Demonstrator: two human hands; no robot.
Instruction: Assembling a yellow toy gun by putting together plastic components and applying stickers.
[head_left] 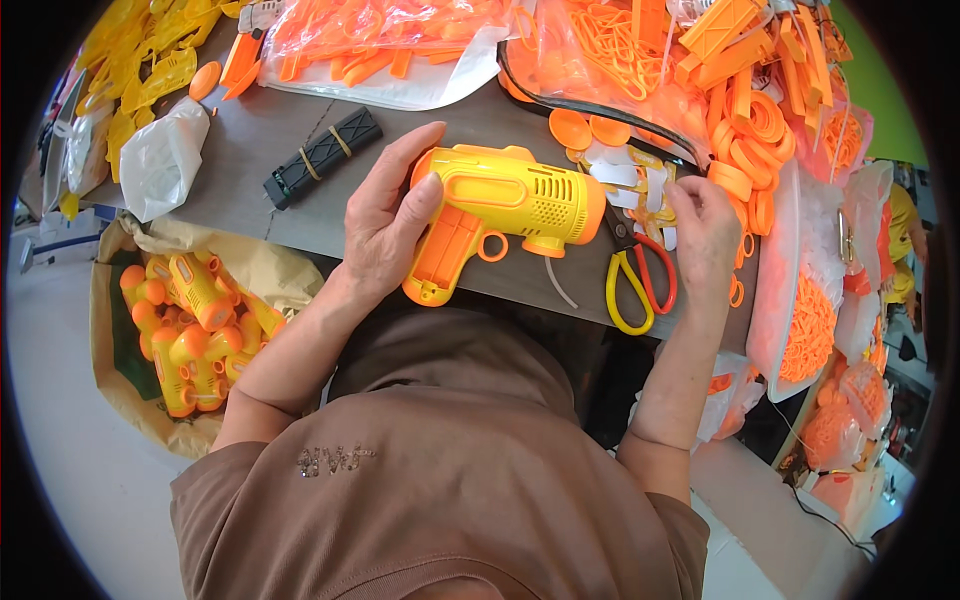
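The left hand (385, 225) clamps the yellow toy gun (490, 193) above the near edge of the table (235, 150), apart from the right hand (703, 225), beside white parts (657, 188), its grip unclear.

The shirt (450, 490) is plain matte brown, loose and softly creased across the front. Its left sleeve (215, 490) and right sleeve (675, 530) are short and wide, leaving the forearms bare. A stitched, rounded collar (440, 572) in the same brown shows at the lower edge. Small, glittery, dark lettering (335, 460) sits on one side of the chest. Darker brown cloth (450, 360) gathers in folds at the waist.
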